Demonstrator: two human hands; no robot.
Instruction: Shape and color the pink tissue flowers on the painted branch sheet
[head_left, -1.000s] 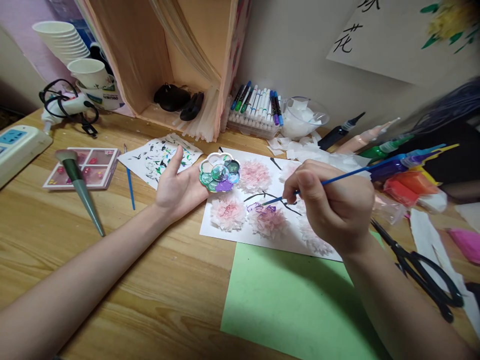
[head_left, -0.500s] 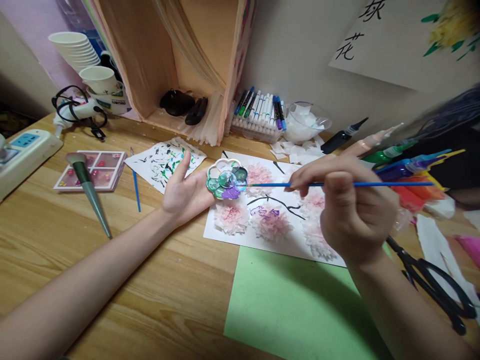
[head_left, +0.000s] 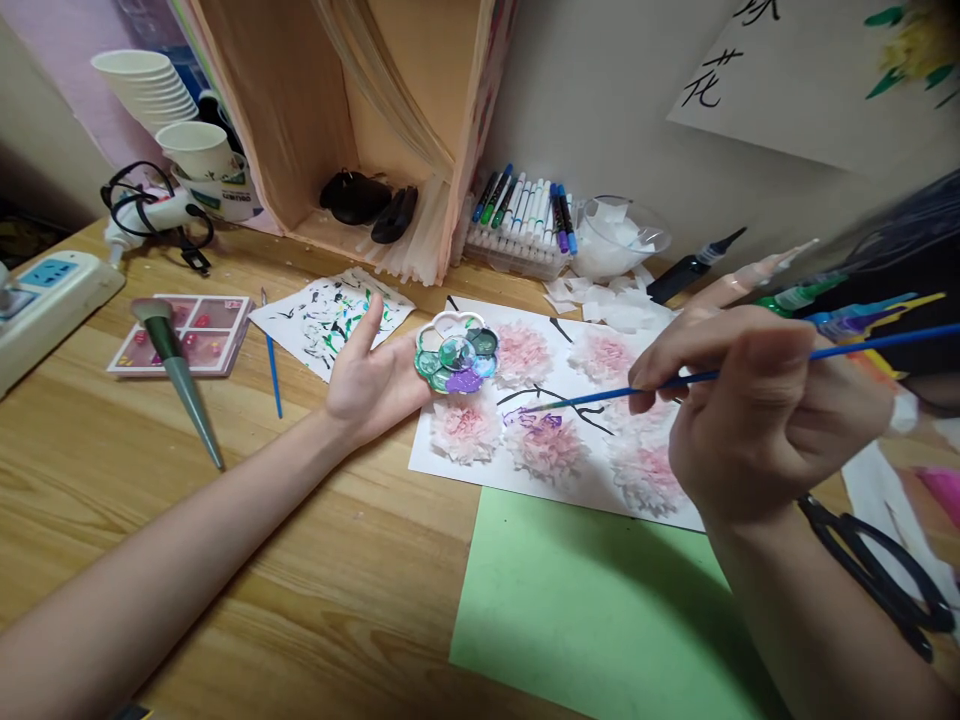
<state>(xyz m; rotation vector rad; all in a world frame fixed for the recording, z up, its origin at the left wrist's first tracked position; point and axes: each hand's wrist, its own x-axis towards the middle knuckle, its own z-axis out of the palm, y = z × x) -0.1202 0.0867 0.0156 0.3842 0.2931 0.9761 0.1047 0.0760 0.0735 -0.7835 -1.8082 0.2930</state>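
My left hand lies palm up with its thumb raised, holding a flower-shaped paint palette on its fingers. Green, white and purple paint fills the palette's wells. My right hand pinches a thin blue paintbrush. The bristle end is at purple strokes by the upper edge of a pink tissue-paper flower. Several such flowers and black painted branches cover the white paper, part of which my right hand hides.
Green paper lies in front, with black scissors at right. Behind are markers, a bowl of tissue scraps and paint bottles. At left are a makeup brush, another paintbrush and paint-smeared paper.
My right hand has moved right, drawing the brush tip off the palette and down to the purple strokes by the flower. My left hand still holds the palette in about the same place.
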